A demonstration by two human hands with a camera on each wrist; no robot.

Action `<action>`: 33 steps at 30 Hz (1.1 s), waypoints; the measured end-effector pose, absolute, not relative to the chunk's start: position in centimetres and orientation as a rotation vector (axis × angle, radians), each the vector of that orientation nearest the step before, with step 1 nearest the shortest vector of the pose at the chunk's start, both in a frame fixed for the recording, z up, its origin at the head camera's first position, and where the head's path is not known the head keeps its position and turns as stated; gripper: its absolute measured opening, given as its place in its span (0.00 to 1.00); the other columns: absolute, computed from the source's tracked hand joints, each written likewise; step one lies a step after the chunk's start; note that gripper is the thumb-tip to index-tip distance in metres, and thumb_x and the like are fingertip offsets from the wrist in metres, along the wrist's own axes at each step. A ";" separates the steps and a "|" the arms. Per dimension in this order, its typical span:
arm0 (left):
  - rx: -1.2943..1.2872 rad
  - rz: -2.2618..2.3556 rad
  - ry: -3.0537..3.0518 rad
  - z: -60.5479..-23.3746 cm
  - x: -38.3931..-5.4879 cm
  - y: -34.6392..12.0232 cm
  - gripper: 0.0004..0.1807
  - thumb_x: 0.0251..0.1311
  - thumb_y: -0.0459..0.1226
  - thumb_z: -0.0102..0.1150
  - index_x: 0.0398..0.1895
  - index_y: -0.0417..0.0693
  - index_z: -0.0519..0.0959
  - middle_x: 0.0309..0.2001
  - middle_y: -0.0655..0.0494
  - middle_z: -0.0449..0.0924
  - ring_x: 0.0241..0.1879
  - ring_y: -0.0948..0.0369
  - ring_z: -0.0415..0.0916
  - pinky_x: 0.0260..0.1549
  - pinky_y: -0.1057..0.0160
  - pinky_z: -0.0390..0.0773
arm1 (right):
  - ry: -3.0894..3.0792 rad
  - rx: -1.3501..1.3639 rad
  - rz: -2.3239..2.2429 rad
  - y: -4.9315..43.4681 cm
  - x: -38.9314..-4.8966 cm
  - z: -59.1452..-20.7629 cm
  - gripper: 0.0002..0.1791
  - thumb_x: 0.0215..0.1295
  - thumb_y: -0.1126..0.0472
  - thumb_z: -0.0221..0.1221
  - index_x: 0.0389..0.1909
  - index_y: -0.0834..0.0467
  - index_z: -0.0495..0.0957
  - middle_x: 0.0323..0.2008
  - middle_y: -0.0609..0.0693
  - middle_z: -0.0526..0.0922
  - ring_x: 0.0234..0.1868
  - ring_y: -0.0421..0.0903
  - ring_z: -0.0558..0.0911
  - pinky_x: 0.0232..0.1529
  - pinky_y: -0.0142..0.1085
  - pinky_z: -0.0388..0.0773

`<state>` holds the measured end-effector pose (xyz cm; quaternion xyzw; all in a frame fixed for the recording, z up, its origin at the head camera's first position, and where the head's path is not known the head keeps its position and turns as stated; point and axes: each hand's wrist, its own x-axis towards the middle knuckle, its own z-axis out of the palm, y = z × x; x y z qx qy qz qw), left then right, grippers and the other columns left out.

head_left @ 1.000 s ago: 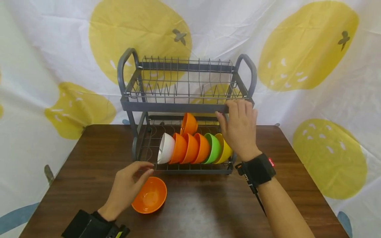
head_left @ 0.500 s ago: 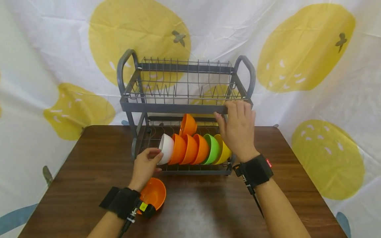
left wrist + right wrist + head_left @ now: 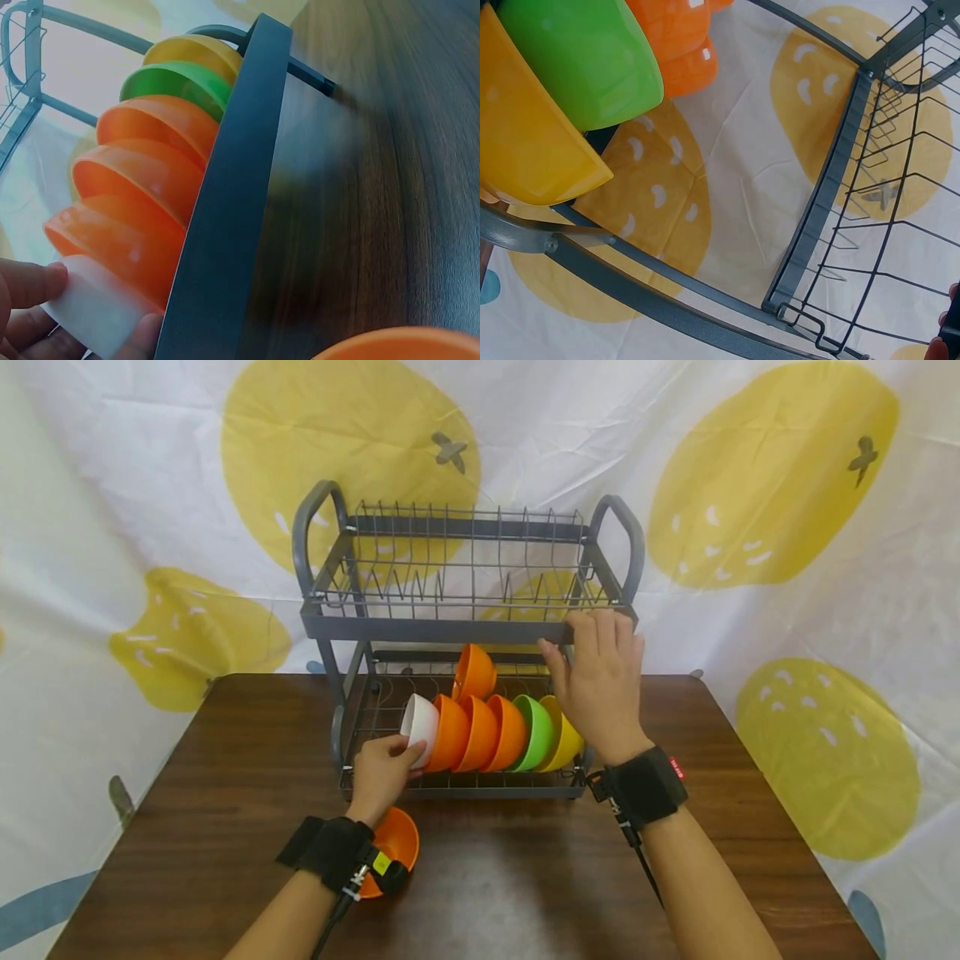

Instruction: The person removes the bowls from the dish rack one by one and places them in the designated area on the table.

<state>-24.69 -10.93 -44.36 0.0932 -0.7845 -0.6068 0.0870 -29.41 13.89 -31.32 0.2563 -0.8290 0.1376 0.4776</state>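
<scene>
Head view, just below centre: white bowl (image 3: 422, 725), pinched by the left hand (image 3: 381, 775), tilted on the lower tier (image 3: 480, 792) of a dish rack (image 3: 450, 630), at the left end of a row. Next along, running right: three orange bowls (image 3: 477, 735), then a green bowl (image 3: 534, 733), then a yellow bowl (image 3: 564, 741), all tipped with rims toward the left of the frame. Behind the row, another orange bowl (image 3: 478, 673), likewise tipped. Right of centre, right hand (image 3: 603, 685) hooked over the upper tier's front rail (image 3: 390, 628), apparently gripping it; hard to judge how firmly, with only cut-off fingertips (image 3: 936, 349) at lower right of the right wrist view. Lower left of centre, on the brown table (image 3: 525, 885), one more orange bowl (image 3: 402, 837), rim up, partly hidden by the left wrist strap (image 3: 336, 853). Across the top, cloth (image 3: 562, 435) with yellow fruit prints.
</scene>
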 end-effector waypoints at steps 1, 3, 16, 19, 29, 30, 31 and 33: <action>0.283 -1.811 -2.328 -44.3 -24.7 -10.9 0.16 0.57 0.39 0.60 0.42 0.33 0.80 0.39 0.35 0.80 0.29 0.52 0.81 0.31 0.56 0.80 | -2.025 0.626 0.335 13.9 -29.4 -31.3 0.23 0.66 0.47 0.50 0.47 0.63 0.66 0.40 0.59 0.67 0.42 0.57 0.63 0.36 0.50 0.58; 0.290 -1.824 -2.312 -44.1 -24.6 -10.8 0.16 0.57 0.38 0.60 0.40 0.32 0.80 0.39 0.35 0.80 0.30 0.52 0.81 0.31 0.57 0.80 | -2.025 0.625 0.334 13.9 -29.4 -31.3 0.23 0.66 0.47 0.50 0.47 0.63 0.66 0.39 0.59 0.67 0.42 0.57 0.63 0.36 0.50 0.58; 0.307 -1.956 -2.191 -43.2 -24.1 -11.1 0.16 0.59 0.38 0.57 0.43 0.31 0.78 0.40 0.32 0.79 0.29 0.49 0.80 0.30 0.59 0.80 | -2.031 0.629 0.331 13.6 -29.4 -31.3 0.23 0.67 0.46 0.49 0.47 0.63 0.66 0.39 0.59 0.68 0.42 0.57 0.63 0.35 0.50 0.58; 0.284 -1.972 -2.187 -43.0 -23.9 -11.0 0.16 0.60 0.37 0.57 0.43 0.30 0.78 0.41 0.31 0.79 0.30 0.49 0.80 0.30 0.58 0.80 | -2.029 0.633 0.333 13.6 -29.4 -31.3 0.23 0.67 0.46 0.50 0.47 0.63 0.66 0.39 0.59 0.68 0.42 0.57 0.63 0.35 0.50 0.58; 0.175 -1.683 -2.278 -41.5 -22.9 -11.6 0.15 0.59 0.39 0.58 0.40 0.34 0.80 0.37 0.38 0.82 0.27 0.54 0.81 0.27 0.62 0.81 | -2.031 0.621 0.339 13.8 -29.4 -31.3 0.23 0.66 0.47 0.51 0.47 0.63 0.66 0.39 0.59 0.67 0.41 0.57 0.63 0.35 0.49 0.58; 0.137 -1.576 -2.306 -41.4 -22.7 -11.8 0.14 0.59 0.40 0.58 0.38 0.35 0.80 0.34 0.40 0.82 0.26 0.56 0.81 0.26 0.62 0.81 | -2.032 0.621 0.342 13.8 -29.4 -31.2 0.23 0.66 0.47 0.51 0.47 0.63 0.66 0.39 0.59 0.67 0.41 0.57 0.63 0.35 0.49 0.58; 0.096 -1.458 -2.329 -41.3 -22.5 -11.9 0.13 0.58 0.40 0.59 0.37 0.37 0.81 0.32 0.42 0.83 0.25 0.57 0.80 0.25 0.61 0.81 | -2.033 0.622 0.343 13.8 -29.4 -31.3 0.23 0.66 0.47 0.51 0.47 0.63 0.66 0.39 0.59 0.67 0.42 0.57 0.63 0.35 0.49 0.58; 0.016 -1.261 -2.351 -41.0 -21.9 -12.3 0.12 0.58 0.40 0.60 0.35 0.38 0.82 0.29 0.44 0.83 0.25 0.59 0.79 0.25 0.60 0.80 | -2.031 0.622 0.341 13.8 -29.4 -31.3 0.23 0.66 0.47 0.50 0.47 0.63 0.66 0.39 0.59 0.68 0.42 0.57 0.63 0.35 0.49 0.58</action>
